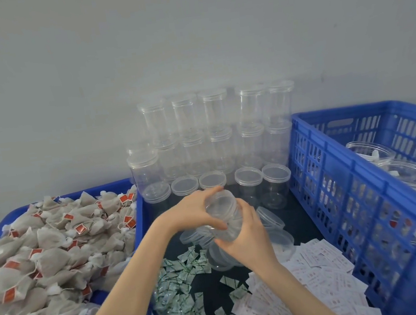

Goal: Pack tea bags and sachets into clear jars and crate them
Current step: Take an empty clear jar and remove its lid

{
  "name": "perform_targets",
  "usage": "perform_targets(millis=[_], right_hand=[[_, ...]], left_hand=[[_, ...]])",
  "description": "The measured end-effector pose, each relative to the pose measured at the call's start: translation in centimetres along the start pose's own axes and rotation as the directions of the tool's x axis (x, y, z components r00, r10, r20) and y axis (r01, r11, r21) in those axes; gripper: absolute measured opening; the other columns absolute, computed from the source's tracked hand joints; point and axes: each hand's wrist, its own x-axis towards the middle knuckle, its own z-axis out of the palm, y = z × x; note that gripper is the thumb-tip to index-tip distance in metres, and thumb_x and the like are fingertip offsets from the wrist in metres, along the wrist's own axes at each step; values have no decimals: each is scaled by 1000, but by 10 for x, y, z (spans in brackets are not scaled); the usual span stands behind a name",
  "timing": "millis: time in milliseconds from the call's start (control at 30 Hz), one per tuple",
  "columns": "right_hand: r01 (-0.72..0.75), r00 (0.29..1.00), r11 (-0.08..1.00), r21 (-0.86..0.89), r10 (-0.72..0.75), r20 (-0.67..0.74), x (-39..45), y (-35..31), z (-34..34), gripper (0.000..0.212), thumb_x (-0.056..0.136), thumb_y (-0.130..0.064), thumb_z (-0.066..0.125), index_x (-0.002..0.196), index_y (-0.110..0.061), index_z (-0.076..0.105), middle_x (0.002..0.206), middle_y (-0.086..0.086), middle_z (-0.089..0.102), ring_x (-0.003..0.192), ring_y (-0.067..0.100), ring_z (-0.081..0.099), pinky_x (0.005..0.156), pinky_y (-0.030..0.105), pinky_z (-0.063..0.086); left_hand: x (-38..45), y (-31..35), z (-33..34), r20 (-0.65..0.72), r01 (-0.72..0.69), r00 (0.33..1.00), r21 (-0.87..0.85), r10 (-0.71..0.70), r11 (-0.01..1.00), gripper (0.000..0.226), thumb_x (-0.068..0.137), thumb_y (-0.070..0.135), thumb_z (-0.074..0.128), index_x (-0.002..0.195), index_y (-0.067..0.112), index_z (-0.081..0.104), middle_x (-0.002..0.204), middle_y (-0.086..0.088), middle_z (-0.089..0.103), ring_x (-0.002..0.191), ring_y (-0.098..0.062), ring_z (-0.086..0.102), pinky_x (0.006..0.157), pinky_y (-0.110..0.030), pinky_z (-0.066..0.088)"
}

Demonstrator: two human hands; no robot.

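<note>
Step in hand, by judgement: opening an empty clear jar point(223, 218) ahead of filling. Jar held tilted at centre of frame, above the dark work surface point(301, 220), lid end toward upper left. Left hand point(195, 209) curled round the lid end, thumb and fingers on the rim; right hand point(249, 234) wrapped round the jar body from below. Whether the lid is turning or already loose: cannot tell. Next move, by judgement: lid off and set aside among the loose lids point(276, 235) lying just right of the hands, then jar upright, then loading from the tea bags point(42, 263) heaped in the blue tray point(138, 220) at left of frame, plus green sachets point(176, 282) and white sachets point(322, 272) spread at lower centre. Firm hold required: thin, smooth, transparent walls, likely light and easily squeezed. Jar interior appears empty, with glare on the wall. Stacked empty jars point(217, 134) against the wall at upper centre. Blue slatted crate point(353, 190) at right, already holding jars point(401, 170) on their sides.
</note>
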Motion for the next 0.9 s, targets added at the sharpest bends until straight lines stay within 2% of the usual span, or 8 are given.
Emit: perform_targets(millis=[200,333,400,500,667,733,833,900], right_hand=[[80,991,991,-107,-91,-97,-7,-6,7,97,74,-38,84,151,-9,33,148,6,45,140,23,41,114,42,36],[35,998,999,-24,-36,-43,-11,-2,4,99,74,-39,84,152,-13,29,150,4,40,141,21,36,115,41,35],[17,999,1000,-7,-17,-43,-11,1,1,100,73,-40,83,152,-17,28,151,1,38,141,20,36,114,39,38],[37,999,999,-7,-37,-39,-14,2,1,99,72,-42,84,151,-18,29,147,0,41,136,20,41,109,42,43],[101,985,991,-90,-113,-133,-23,-1,10,96,69,-31,89,147,-4,40,143,11,50,134,28,47,110,49,42],[108,980,987,-115,-126,-156,-24,1,11,94,68,-30,90,144,-2,43,140,13,52,132,31,50,109,49,43],[44,995,998,-43,-47,-88,-22,3,3,101,72,-41,85,152,-13,30,152,5,39,142,22,36,115,36,32],[42,997,999,-9,-42,-60,-20,6,0,101,71,-43,84,152,-18,28,150,1,39,140,19,37,113,36,39]], left_hand=[[8,18,34,-468,504,820,318,-330,803,105,74,88,24,149,16,22,128,-13,59,122,-32,52,105,-52,32],[6,14,22,-88,167,984,190,-152,968,102,80,77,45,149,36,-18,162,-7,2,149,-23,4,118,-54,9],[3,15,10,134,-9,991,123,-8,992,112,75,54,73,151,40,-8,161,6,0,148,-15,5,118,-42,19],[3,13,7,3,11,1000,263,-12,965,94,68,54,75,146,36,26,142,3,39,129,-20,40,103,-36,39],[6,23,26,-357,431,886,405,-294,806,97,73,89,27,137,17,41,128,-9,58,117,-32,54,86,-41,38],[6,21,23,-286,401,907,371,-308,837,98,77,88,22,150,22,24,142,-14,48,128,-34,47,95,-43,37],[3,17,12,143,110,980,185,-137,977,106,76,75,56,149,43,-13,162,0,-5,148,-23,14,116,-45,22],[2,16,8,180,-5,983,246,-41,969,112,71,50,78,150,44,-1,156,4,13,143,-21,23,111,-40,31]])
